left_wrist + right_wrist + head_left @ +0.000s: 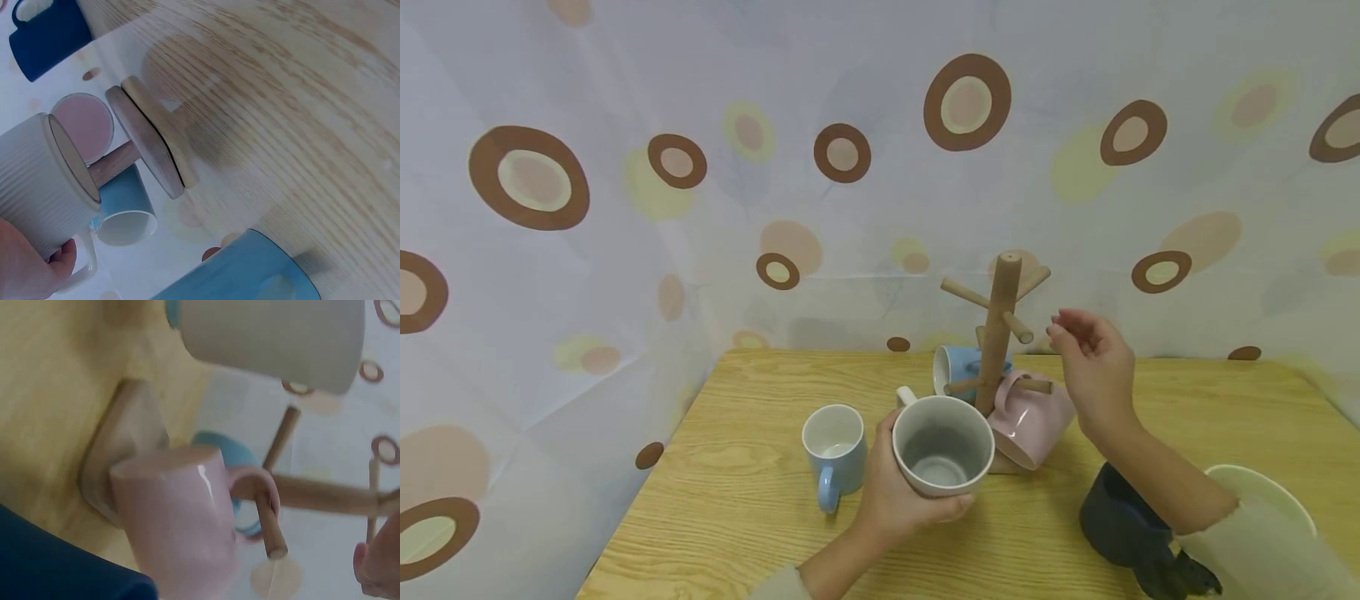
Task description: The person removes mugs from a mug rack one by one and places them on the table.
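My left hand (891,504) grips a ribbed white mug (37,181) around its side, its mouth tipped toward the head camera and its handle pointing up and left. Just beyond it stands a wooden mug tree (997,342) with bare upper pegs. A pink mug (175,512) hangs by its handle from a lower peg, tilted. Behind the post, a light blue mug (955,371) lies sideways at the lower pegs. Raised right of an upper peg, my right hand (1097,371) holds nothing, its fingers loosely bent.
Left of the white mug, another light blue mug (842,458) stands upright on the wooden table (737,500). A navy mug (1108,521) sits under my right forearm. Partly behind the right sleeve is a pale-rimmed vessel (1262,477). A patterned sheet (880,208) hangs behind the table.
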